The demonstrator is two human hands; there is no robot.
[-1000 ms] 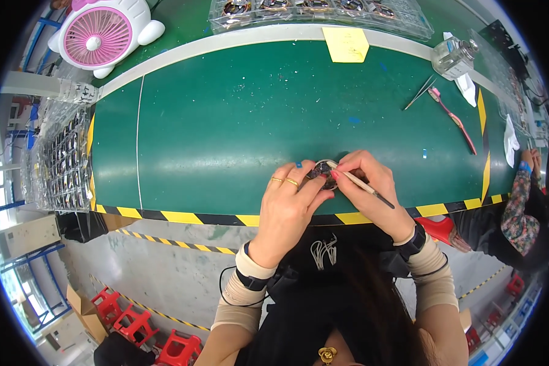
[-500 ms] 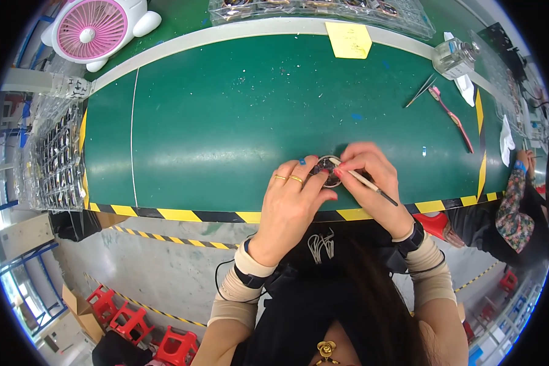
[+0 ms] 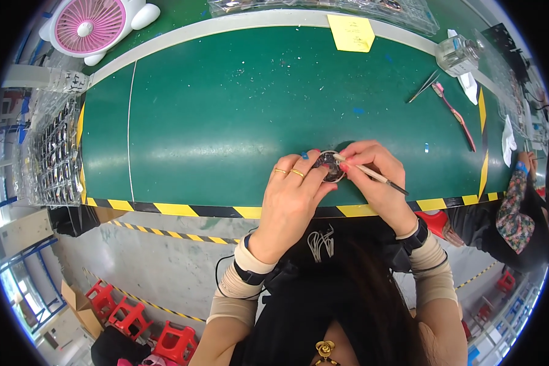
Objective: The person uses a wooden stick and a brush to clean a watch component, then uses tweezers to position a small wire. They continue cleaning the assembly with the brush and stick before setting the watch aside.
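Observation:
My left hand is closed around the left side of a small round part with a pale rim and a dark, detailed inside. Its fingertips lie on the part's edge and face, hiding some of it. In my right hand is a thin stick tool, pale along most of its length and dark at the rear end. The tool's tip rests at or just over the upper right of the round part; whether it touches is too small to tell. A bit of blue shows at a left fingertip.
Tweezers, a pink toothbrush and a glass jar are at the right of the green mat. A yellow note sticks at the back. Stacked clear trays and a pink-white fan stand left. A co-worker's sleeve shows far right.
The tool has turned slightly in my right hand, its tip shifting a little up and right on the round part. My left hand keeps its hold; the whole view has shifted slightly.

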